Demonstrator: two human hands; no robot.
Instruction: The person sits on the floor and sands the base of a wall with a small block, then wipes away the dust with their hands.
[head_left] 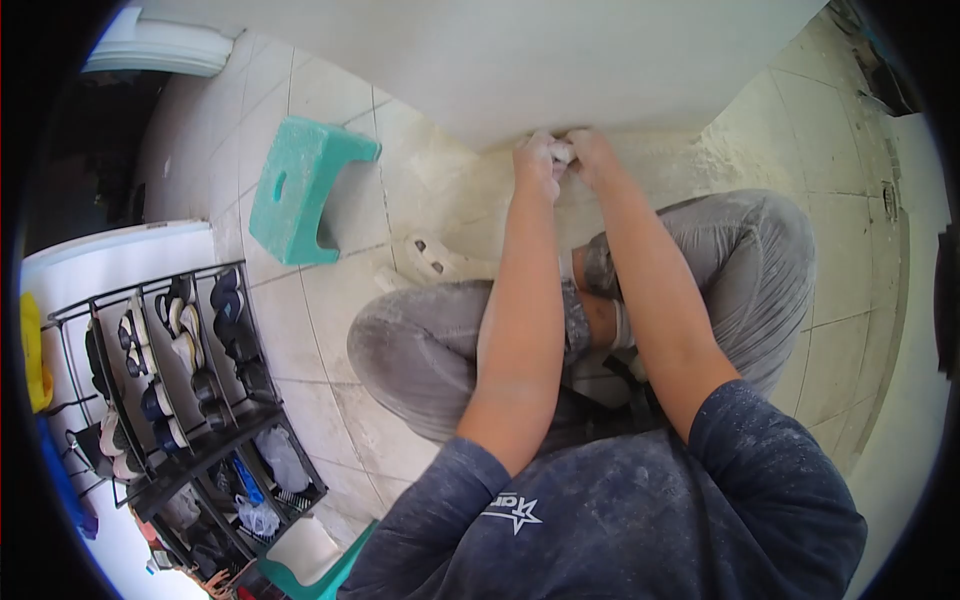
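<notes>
Close together at the foot of the pale wall [580,70], my left hand [537,163] and my right hand [594,156] both have curled fingers, coated in white dust. Between them shows a small whitish piece [562,152], too small and dusty to name. Both hands seem closed around it, though the fingers hide most of it. The wall's bottom edge is right in front of my fingertips. Pale powder [735,165] lies on the floor along that edge.
A green plastic stool [300,185] stands on the tiled floor to the left, with a cream clog [432,257] near my knee. A black shoe rack [165,375] with several pairs stands at the far left. Another green stool [358,560] is partly visible below.
</notes>
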